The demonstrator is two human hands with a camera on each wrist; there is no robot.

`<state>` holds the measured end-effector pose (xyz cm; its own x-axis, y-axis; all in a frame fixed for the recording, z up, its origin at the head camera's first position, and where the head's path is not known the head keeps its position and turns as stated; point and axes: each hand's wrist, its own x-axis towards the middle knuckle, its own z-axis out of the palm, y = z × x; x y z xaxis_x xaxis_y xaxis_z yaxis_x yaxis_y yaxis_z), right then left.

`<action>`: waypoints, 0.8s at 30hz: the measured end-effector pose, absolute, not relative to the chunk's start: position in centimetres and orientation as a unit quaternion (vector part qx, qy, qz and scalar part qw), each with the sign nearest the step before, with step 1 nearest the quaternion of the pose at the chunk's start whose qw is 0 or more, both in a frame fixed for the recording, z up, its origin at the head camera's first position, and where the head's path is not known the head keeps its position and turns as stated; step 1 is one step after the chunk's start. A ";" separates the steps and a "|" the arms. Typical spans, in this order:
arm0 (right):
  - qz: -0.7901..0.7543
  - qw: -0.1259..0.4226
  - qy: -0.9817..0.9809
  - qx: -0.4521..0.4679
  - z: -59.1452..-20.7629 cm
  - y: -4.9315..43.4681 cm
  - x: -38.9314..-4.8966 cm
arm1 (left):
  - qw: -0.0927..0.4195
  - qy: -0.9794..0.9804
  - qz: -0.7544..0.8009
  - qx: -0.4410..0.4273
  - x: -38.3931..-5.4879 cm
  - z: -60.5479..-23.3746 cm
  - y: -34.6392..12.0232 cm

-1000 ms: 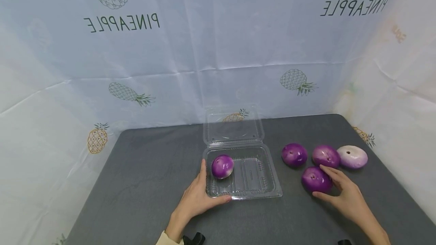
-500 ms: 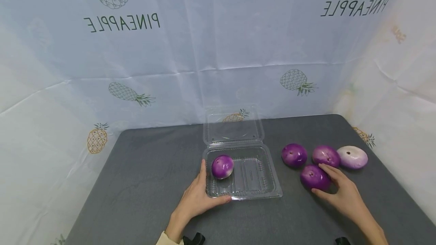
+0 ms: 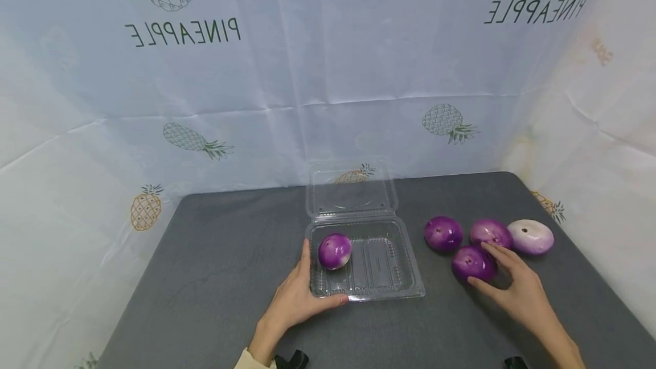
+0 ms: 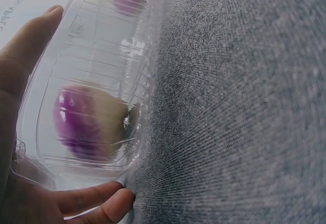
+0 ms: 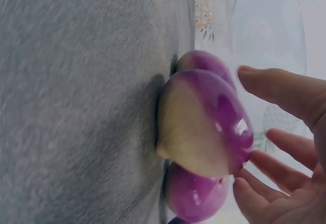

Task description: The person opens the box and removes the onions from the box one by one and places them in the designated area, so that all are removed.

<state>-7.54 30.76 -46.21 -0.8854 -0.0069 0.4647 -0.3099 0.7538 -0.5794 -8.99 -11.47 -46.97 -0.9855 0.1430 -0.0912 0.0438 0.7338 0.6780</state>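
Note:
In the head view my left hand rests against the clear plastic clamshell box, thumb along its front edge and index finger beside its left wall. A glossy purple-and-white turnip-like vegetable lies in the box's left half. My right hand reaches around the nearest of several similar vegetables on the right. In the right wrist view fingertips touch or nearly touch that purple-and-white vegetable, while the thumb stands apart from it. The left wrist view shows the left thumb at the box's wall.
Behind the right hand's vegetable lie a purple one, another purple one and a paler one. The box's clear lid is folded back toward the pineapple-print cloth. Everything stands on a dark grey table.
My right hand has shifted slightly away from me, and the vegetable by its fingers has moved a little back and left. The left hand and the box have stayed in place.

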 end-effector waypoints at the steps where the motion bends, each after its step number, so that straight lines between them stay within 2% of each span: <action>1: 0.353 0.230 -0.903 0.089 -46.0 30.6 -7.5 | 0.069 0.928 0.362 0.050 -9.0 -47.0 -11.5; 9: 0.431 0.244 -0.863 0.102 -44.7 28.8 -7.6 | 0.068 0.928 0.362 0.049 -9.0 -47.0 -11.5; 24: 0.443 0.203 -0.865 0.118 -44.0 24.4 -8.6 | 0.071 0.928 0.363 0.044 -8.9 -46.9 -11.4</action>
